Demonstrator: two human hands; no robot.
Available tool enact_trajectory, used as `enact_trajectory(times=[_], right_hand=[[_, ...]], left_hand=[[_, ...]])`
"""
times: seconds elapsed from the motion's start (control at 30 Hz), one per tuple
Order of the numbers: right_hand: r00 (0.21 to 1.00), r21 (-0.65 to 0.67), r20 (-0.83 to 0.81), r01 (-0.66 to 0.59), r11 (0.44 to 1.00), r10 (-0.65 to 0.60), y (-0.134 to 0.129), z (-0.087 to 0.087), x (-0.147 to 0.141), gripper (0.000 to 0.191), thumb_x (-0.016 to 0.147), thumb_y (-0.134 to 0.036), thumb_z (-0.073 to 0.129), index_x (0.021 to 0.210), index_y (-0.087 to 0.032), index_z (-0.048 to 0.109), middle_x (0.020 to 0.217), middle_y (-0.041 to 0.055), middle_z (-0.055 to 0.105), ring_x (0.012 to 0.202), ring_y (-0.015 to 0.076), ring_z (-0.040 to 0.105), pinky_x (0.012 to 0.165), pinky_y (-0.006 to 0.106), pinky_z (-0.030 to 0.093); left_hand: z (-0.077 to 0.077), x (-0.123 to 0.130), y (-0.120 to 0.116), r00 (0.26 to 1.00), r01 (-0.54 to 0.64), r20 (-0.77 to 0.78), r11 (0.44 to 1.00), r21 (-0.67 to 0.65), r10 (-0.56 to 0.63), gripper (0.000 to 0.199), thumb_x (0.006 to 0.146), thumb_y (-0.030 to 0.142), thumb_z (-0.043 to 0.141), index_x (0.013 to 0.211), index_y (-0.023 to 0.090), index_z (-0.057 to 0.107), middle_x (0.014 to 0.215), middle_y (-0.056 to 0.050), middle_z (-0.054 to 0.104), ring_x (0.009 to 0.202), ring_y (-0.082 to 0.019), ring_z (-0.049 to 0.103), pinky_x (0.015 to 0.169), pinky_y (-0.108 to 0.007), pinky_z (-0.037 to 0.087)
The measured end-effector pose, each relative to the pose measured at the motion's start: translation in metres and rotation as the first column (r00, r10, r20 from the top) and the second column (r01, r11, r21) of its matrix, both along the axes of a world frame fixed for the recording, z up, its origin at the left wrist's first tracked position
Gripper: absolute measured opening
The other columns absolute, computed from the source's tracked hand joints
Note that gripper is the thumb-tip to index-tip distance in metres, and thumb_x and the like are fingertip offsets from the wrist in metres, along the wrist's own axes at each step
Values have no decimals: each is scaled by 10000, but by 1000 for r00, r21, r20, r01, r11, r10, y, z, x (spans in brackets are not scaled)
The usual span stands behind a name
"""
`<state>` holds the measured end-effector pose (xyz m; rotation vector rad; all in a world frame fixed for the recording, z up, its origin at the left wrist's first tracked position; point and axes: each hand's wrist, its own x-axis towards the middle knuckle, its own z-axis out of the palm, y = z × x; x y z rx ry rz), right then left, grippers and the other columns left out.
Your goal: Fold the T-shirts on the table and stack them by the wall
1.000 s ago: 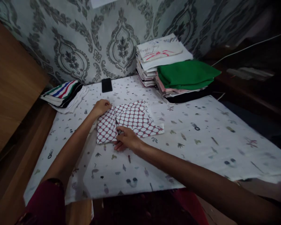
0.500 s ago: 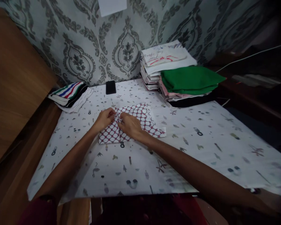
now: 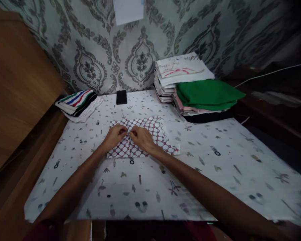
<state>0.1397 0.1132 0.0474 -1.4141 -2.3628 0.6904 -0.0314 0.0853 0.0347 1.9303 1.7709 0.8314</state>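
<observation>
Red-and-white cloth [image 3: 157, 134] on worktop [image 3: 115, 190]; left hand [image 3: 116, 136], right hand [image 3: 143, 138] at middle, fingers curled, grip unclear; uneven tug could wrinkle it.

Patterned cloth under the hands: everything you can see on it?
The cloth is white with a dark lattice and red dots at the crossings. It looks like thin fabric, apparently folded, with a line running front to back left of its middle; seam or edge, I can't tell. It lies roughly flat on the table cover, its right side uneven. The left hand and right hand touch it beside that line; whether they pinch it is unclear.
</observation>
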Motion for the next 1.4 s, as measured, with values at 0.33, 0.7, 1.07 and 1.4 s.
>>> enact_trajectory(times=[0.33,0.7,1.07,1.4], right_hand=[[966,231,27,-256,939,257,18,-16,-30,446,1017,-242,368,1416,-116,523,1555,156,434,1464,241,340,1195,433,254],[950,163,163,-291,943,265,33,-33,-45,512,1043,-314,306,1475,-78,447,1602,172,346,1507,263,261,1216,489,189],[962,266,78,-273,924,262,46,-39,-47,496,975,-337,444,1403,-99,515,1411,184,559,1321,301,484,1153,493,301],[924,337,48,-373,865,379,50,-50,-43,453,1015,-273,341,1422,-200,527,1535,103,473,1470,264,334,1194,573,223]], left_hand=[[-25,9,-56,930,34,-366,987,158,27,484,969,395,479,1409,191,475,1524,-175,464,1440,-298,396,1180,-508,323],[-26,-18,-44,966,54,-259,988,147,-14,388,986,378,433,1308,206,564,1413,-140,572,1343,-267,489,1142,-453,370],[-15,-99,65,951,12,308,994,-108,22,257,781,207,580,1030,174,636,807,0,608,741,-161,572,739,-301,452],[-18,-95,76,971,162,204,971,-177,-125,207,847,261,537,1014,193,638,665,35,527,618,-139,468,624,-266,346]])
